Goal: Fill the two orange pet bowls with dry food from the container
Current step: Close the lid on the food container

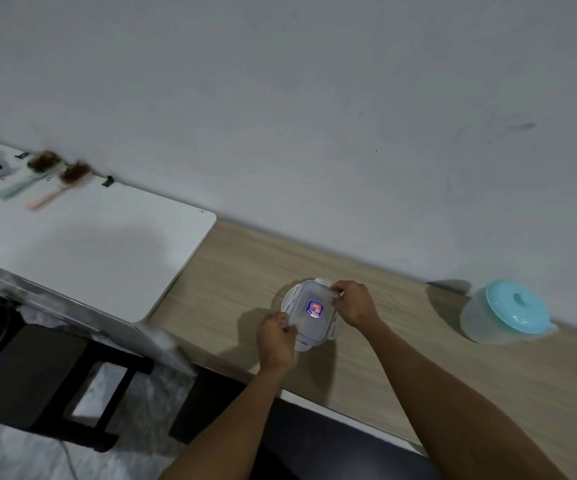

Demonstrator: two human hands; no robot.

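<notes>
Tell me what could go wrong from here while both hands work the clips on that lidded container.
1. The container sits on something round and white, so it may rock or slide as the left hand and right hand pull its flaps.
2. If the lid pops suddenly, the contents could scatter over the wooden counter.
3. No orange bowls are in view, so pouring has no visible target yet.

We reached both bare arms forward, our left hand (277, 341) curled and gripping, our right hand (353, 304) pinching opposite.
</notes>
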